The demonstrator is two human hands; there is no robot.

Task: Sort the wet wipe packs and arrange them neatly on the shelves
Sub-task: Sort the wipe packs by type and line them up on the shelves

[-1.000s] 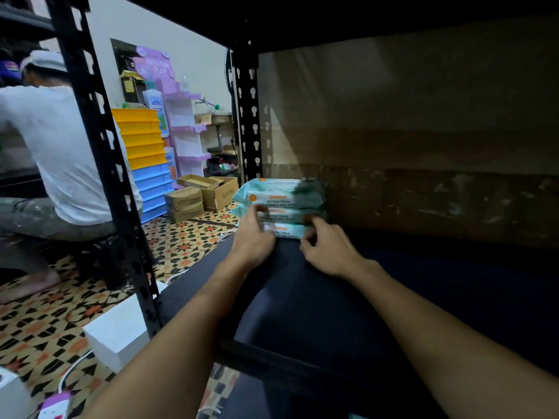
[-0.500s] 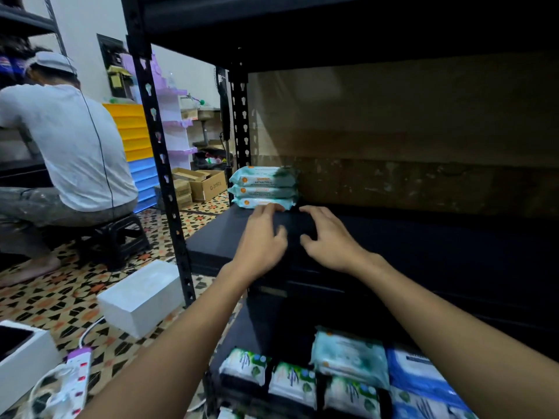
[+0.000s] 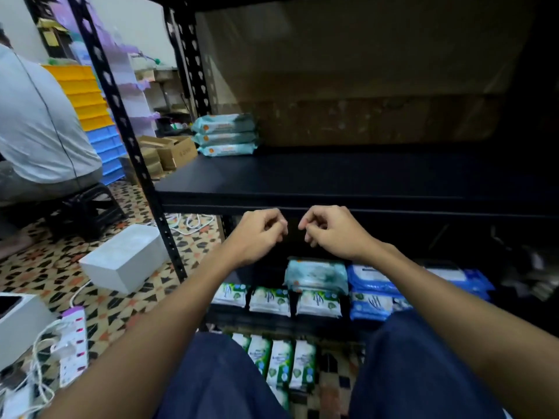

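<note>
Both hands are held in front of the shelf edge (image 3: 302, 204), empty. Left hand (image 3: 257, 234) and right hand (image 3: 329, 231) are loosely curled, fingertips facing each other, nothing gripped; a narrow gap is left between them.

Three teal packs (image 3: 225, 135) are stacked flat at the back left corner of the dark shelf, against the rear wall, beside the rear post (image 3: 193, 62). Orange marks are seen on their front faces; text is too blurred to read.

On the lower shelf (image 3: 272, 320), one teal pack (image 3: 316, 275) is laid on top of a row of white-green packs (image 3: 269, 299). Blue packs (image 3: 372, 294) are stacked just right of it. More white-green packs (image 3: 281, 361) are stood upright on the floor level below, between the knees (image 3: 217, 382).

Left of the rack: front post (image 3: 121, 122), white box (image 3: 124, 257) on the tiled floor (image 3: 36, 276), power strip (image 3: 72, 343) with white cables near the bottom left. A second person (image 3: 36, 122) in a white shirt is seated on a black stool (image 3: 87, 207), back turned. Yellow and blue bins (image 3: 90, 104) and cardboard boxes (image 3: 169, 151) are seen behind.
</note>
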